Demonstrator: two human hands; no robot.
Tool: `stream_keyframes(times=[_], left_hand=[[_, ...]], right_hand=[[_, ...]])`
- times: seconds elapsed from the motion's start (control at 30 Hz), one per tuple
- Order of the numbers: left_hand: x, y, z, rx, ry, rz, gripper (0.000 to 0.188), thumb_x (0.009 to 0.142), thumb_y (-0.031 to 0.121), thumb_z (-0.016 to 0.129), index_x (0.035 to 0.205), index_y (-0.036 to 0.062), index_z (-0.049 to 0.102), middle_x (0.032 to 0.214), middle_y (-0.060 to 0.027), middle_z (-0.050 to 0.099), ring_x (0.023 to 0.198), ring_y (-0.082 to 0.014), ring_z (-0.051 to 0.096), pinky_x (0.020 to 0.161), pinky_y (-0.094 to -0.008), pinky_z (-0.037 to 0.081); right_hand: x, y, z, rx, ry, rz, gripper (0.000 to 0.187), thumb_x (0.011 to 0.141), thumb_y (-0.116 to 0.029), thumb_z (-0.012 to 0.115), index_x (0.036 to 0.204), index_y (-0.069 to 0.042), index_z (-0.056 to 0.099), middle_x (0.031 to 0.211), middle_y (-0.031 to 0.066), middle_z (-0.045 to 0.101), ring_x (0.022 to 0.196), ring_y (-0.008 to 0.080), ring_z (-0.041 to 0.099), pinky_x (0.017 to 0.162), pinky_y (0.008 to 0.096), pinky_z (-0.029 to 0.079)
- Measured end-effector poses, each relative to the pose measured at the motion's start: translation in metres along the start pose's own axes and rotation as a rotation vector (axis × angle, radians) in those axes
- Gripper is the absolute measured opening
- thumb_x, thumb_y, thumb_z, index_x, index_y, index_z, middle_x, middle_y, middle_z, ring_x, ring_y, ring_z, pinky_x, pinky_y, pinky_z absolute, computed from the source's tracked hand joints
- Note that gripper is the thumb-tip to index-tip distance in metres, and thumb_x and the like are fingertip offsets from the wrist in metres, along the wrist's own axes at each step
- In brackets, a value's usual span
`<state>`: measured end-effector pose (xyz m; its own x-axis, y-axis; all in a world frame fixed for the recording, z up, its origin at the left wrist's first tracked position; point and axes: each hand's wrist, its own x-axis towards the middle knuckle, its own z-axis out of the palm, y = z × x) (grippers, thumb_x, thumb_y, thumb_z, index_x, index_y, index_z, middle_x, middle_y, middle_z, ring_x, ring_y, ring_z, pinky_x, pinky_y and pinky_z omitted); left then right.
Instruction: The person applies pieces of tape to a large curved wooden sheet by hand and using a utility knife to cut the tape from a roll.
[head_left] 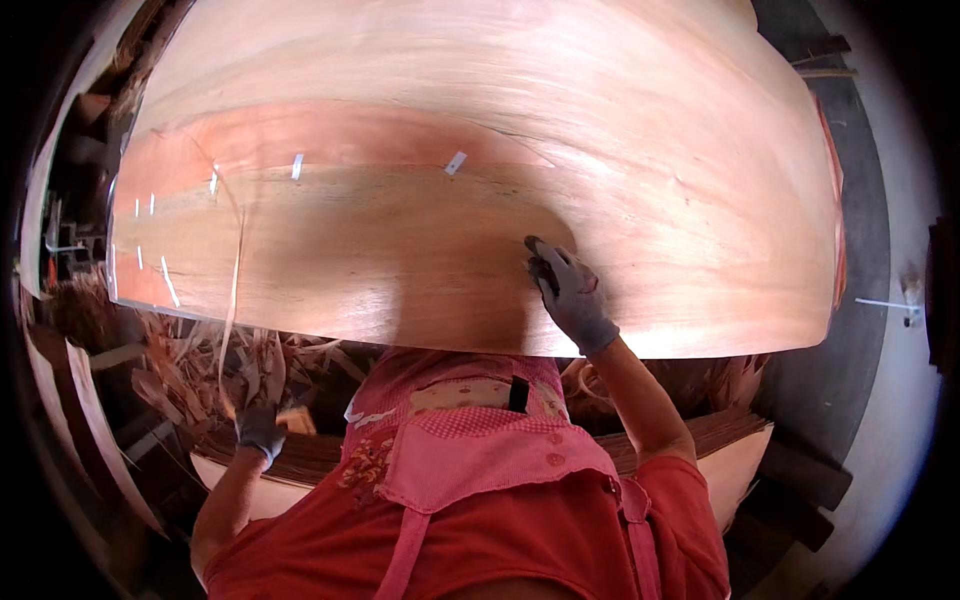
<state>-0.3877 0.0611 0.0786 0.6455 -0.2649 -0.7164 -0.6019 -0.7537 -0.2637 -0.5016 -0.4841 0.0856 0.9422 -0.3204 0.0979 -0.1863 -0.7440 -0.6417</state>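
Note:
A wide sheet of thin wood veneer lies before me, pale with a redder band. My right hand, in a grey glove with dark fingertips, is over the sheet, right of its middle. Its fingers are bent and drawn together; whether anything small is between them is hidden. Down at the left, below the sheet's near edge, my gloved left hand is closed around a long thin veneer strip. That strip rises from the hand across the sheet's edge. Beside this hand is a small orange-brown piece, its kind unclear.
Short white tape pieces stick to the sheet, mostly at its left. Veneer scraps are heaped below its near left edge. A stack of sheets stands close by my body. A dark grey surface runs along the right.

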Motion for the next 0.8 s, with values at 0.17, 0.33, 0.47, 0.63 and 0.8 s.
stream_keyframes(times=[0.17, 0.33, 0.47, 0.63, 0.8], left_hand=[[0.015, 0.006, 0.156, -1.037, -0.106, -0.003, 0.066, 0.079, 0.028, 0.075, 0.135, 0.0050, 0.048, 0.117, -0.0217, 0.065, 0.110, -0.0376, 0.062, 0.089, -0.0445, 0.051], [0.020, 0.049, 0.125, -2.210, -0.236, -0.137, 0.045, 0.099, 0.029, 0.053, 0.140, 0.0117, 0.044, 0.146, -0.0150, 0.046, 0.126, -0.0293, 0.053, 0.095, -0.0456, 0.052], [0.020, 0.036, 0.029, -1.423, 0.029, 0.295, 0.032, 0.095, 0.022, 0.062, 0.123, 0.0073, 0.058, 0.122, -0.0085, 0.062, 0.109, -0.0205, 0.061, 0.093, -0.0335, 0.051], [0.018, 0.023, 0.015, -1.696, -0.353, 0.392, 0.041, 0.091, 0.018, 0.071, 0.127, 0.0025, 0.060, 0.122, -0.0062, 0.067, 0.112, -0.0152, 0.062, 0.101, -0.0298, 0.048], [0.027, 0.031, 0.024, -1.578, -0.267, 0.391, 0.040, 0.088, 0.019, 0.073, 0.125, 0.0070, 0.062, 0.120, -0.0089, 0.068, 0.110, -0.0172, 0.063, 0.098, -0.0329, 0.050]], right_hand=[[0.039, -0.015, 0.006, -0.374, -0.143, -0.076, 0.041, 0.082, -0.020, 0.071, 0.122, -0.012, 0.060, 0.104, 0.0114, 0.062, 0.100, 0.0318, 0.061, 0.085, 0.0439, 0.050], [0.057, 0.002, 0.027, -0.566, -0.046, -0.343, 0.035, 0.084, -0.018, 0.068, 0.118, -0.010, 0.063, 0.105, 0.0131, 0.064, 0.098, 0.0350, 0.060, 0.081, 0.0455, 0.049], [0.038, 0.014, 0.011, -0.558, 0.019, -0.257, 0.041, 0.087, -0.016, 0.067, 0.127, -0.010, 0.061, 0.120, 0.0128, 0.063, 0.110, 0.0336, 0.056, 0.093, 0.0449, 0.043], [0.035, 0.007, 0.002, -0.616, -0.037, -0.233, 0.050, 0.085, -0.006, 0.067, 0.134, -0.010, 0.058, 0.127, 0.0115, 0.060, 0.120, 0.0317, 0.053, 0.101, 0.0425, 0.040], [0.024, -0.011, -0.008, -0.425, 0.050, -0.270, 0.037, 0.092, -0.005, 0.061, 0.129, -0.006, 0.060, 0.125, 0.0130, 0.063, 0.115, 0.0321, 0.057, 0.098, 0.0413, 0.043]])
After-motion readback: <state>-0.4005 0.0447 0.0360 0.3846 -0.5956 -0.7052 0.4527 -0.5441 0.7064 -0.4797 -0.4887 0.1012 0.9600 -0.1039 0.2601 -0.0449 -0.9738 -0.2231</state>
